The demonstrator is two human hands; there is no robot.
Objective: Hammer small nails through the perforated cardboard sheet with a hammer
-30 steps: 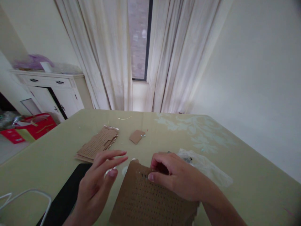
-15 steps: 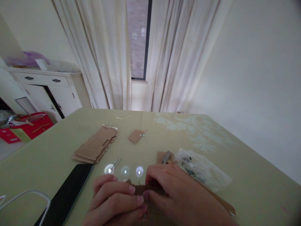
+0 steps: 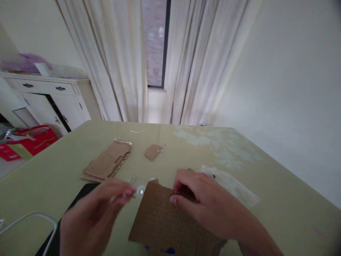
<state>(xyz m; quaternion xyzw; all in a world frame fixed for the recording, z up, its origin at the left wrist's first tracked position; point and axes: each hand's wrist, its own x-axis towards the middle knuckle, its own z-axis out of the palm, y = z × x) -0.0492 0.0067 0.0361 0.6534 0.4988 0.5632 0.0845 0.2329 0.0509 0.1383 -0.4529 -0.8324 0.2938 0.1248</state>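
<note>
Fingers of right hand pinch perforated cardboard; left hand hovers half-open.

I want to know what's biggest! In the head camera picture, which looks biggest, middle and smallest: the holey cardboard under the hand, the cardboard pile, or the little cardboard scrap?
1. Holey cardboard, though it lies nearest the camera, which makes it look bigger.
2. Cardboard pile.
3. Little cardboard scrap, clearly the smallest.
</note>
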